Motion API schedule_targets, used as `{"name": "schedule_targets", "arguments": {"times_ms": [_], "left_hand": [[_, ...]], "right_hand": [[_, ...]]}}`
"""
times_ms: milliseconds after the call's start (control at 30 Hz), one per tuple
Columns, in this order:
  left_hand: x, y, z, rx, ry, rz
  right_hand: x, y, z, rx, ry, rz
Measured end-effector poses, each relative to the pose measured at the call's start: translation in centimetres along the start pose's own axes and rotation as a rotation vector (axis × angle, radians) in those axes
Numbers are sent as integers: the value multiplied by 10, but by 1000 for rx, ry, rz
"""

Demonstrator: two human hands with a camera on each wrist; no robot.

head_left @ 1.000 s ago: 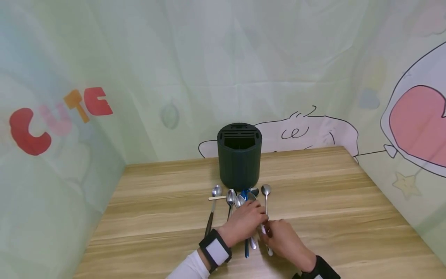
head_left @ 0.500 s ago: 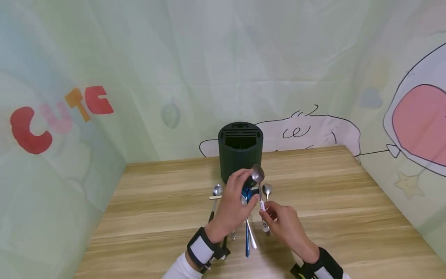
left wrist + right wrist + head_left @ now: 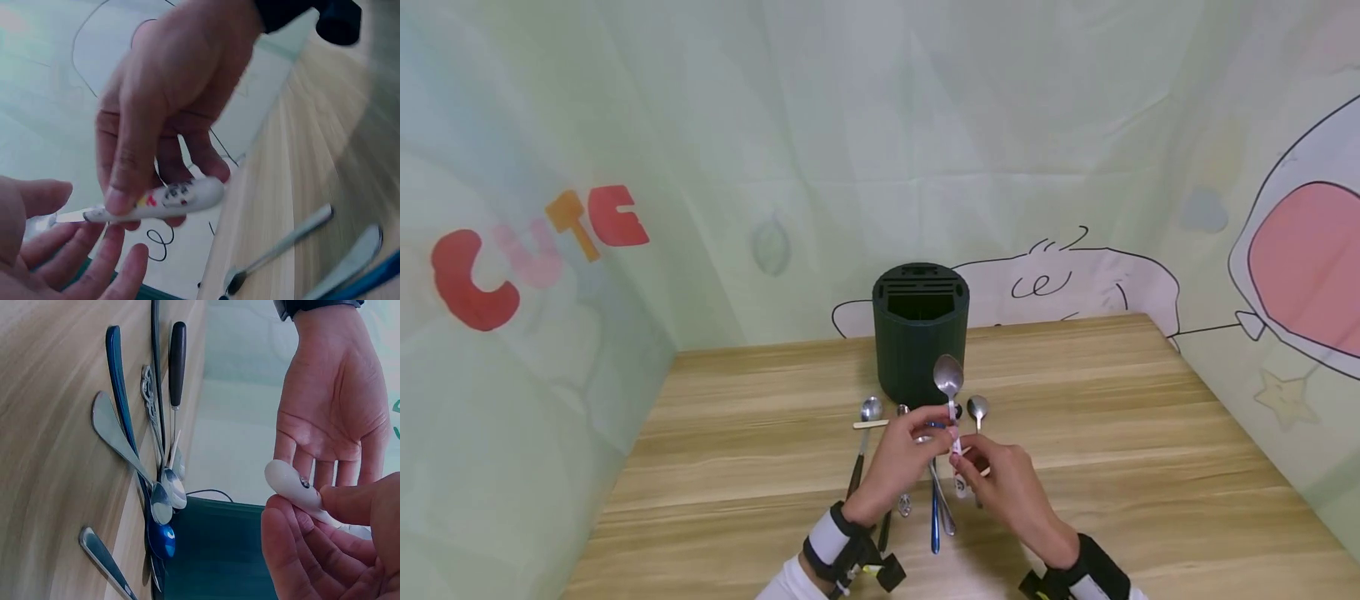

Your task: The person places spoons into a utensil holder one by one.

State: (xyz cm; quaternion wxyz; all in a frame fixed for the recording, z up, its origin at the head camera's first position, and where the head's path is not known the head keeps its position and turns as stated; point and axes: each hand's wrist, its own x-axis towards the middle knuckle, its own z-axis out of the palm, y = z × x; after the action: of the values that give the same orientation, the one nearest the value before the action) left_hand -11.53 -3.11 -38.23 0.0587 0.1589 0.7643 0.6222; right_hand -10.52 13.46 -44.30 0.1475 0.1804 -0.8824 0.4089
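A spoon with a steel bowl and a white, cartoon-printed handle is held up over the table, bowl upward and away. My right hand pinches its handle between thumb and fingers; the rounded handle end sticks out in the left wrist view. At the spoon's neck is my left hand, its thumb and fingers spread apart around it. The right wrist view shows that left hand with palm and fingers extended. Below lie a blue spoon and a silver spoon.
A dark green utensil holder with a slotted top stands behind the hands. Also on the wooden table are a dark-handled spoon, a pale stick and an ornate silver spoon. Printed cloth hangs behind.
The white-handled spoon has risen from the pile in my right hand. My left hand went up beside the bowl, then came down to the neck as the spoon shifted slightly left.
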Motion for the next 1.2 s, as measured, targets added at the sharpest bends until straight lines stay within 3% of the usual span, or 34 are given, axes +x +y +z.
{"name": "schedule_targets", "arguments": {"times_ms": [167, 433, 600, 733, 933, 1200], "left_hand": [[-2, 1, 1, 38, 23, 26], [7, -25, 3, -138, 53, 26], [14, -35, 1, -126, 67, 83], [15, -26, -3, -88, 61, 126], [11, 7, -13, 10, 86, 207], [21, 35, -28, 94, 159, 297]], "right_hand": [[-1, -1, 2, 6, -6, -3], [6, -4, -3, 30, 27, -8], [24, -10, -13, 119, 91, -20], [42, -15, -20, 236, 95, -6], [58, -27, -25, 391, 99, 25], [79, -73, -48, 401, 115, -88]]}}
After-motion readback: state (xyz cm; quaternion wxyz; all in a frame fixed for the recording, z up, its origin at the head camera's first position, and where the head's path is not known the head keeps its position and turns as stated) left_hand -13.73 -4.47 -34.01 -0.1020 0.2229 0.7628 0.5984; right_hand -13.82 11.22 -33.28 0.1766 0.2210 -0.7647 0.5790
